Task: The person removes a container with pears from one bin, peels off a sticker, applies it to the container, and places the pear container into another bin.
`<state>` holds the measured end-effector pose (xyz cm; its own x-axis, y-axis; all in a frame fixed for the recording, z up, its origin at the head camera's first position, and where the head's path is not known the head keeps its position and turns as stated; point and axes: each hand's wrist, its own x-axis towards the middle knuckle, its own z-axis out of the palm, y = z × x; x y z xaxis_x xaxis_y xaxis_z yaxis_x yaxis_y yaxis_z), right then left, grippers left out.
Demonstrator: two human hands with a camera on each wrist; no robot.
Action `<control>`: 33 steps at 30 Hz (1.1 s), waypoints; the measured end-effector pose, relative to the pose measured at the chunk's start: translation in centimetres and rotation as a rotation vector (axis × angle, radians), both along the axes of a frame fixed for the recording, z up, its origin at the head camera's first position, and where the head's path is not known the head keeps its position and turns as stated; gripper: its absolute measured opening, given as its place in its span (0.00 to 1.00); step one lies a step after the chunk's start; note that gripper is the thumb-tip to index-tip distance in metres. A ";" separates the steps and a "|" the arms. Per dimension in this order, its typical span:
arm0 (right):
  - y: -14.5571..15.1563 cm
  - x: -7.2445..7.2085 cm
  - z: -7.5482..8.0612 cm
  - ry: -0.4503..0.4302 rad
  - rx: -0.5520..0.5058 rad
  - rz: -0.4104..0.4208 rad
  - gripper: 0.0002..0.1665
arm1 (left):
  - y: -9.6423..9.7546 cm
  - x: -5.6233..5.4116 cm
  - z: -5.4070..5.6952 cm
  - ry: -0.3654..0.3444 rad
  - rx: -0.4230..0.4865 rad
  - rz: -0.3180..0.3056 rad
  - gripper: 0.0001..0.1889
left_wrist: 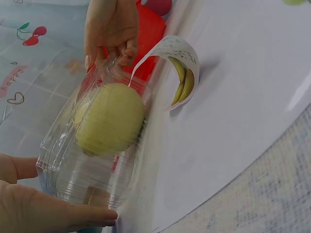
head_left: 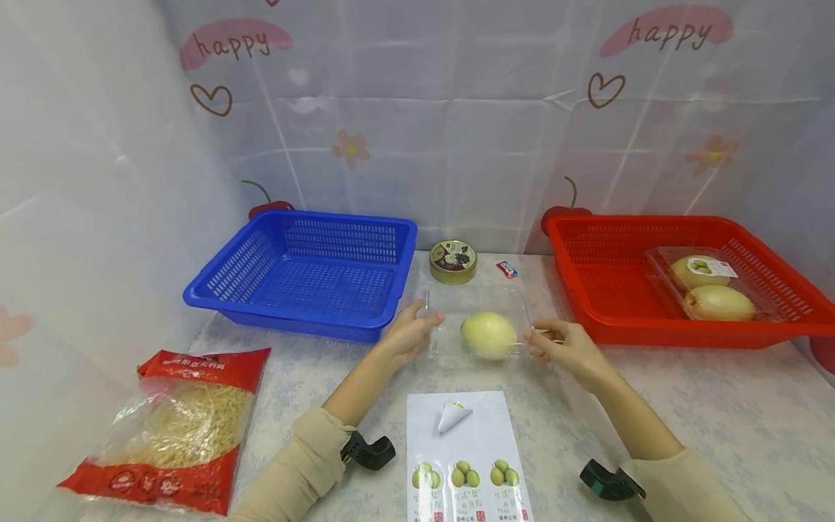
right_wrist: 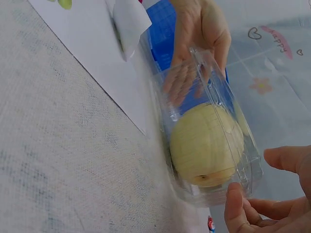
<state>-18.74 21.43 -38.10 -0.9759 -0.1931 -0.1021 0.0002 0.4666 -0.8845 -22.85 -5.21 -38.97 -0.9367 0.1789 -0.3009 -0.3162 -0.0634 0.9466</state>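
A clear plastic clamshell box [head_left: 450, 299] lies on the table, its lid seemingly folded over. Inside it is one oval, pale yellow-green fruit [head_left: 489, 335], right of the box's middle. My left hand [head_left: 409, 333] holds the box's left end, thumb on the near side and fingers on the far side in the left wrist view. At the right end, my right hand [head_left: 564, 351] grips the edge with curled fingers [right_wrist: 234, 196]. Just in front lies a white sticker sheet [head_left: 463, 442] with printed pear labels; one label [left_wrist: 182, 87] curls up from it.
A blue basket [head_left: 300, 326] stands at the back left. The red basket [head_left: 659, 333] at right holds a labelled clear box with two similar fruits [head_left: 717, 303]. Behind my hands are a round tin [head_left: 453, 262] and a small wrapped sweet [head_left: 507, 270]. A pasta bag [head_left: 189, 420] lies front left.
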 end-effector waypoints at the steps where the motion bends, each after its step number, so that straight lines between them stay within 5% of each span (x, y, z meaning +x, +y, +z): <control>1: 0.0 0.1 0.0 -0.001 0.005 0.004 0.36 | -0.1 0.1 0.0 0.000 -0.007 -0.004 0.40; 26: 0.0 2.4 0.0 0.077 0.025 0.083 0.33 | -1.7 2.8 0.8 0.061 -0.077 -0.100 0.42; 33: -0.4 3.5 -0.4 0.199 0.100 -0.041 0.34 | -2.5 4.1 1.1 0.155 -0.275 -0.133 0.46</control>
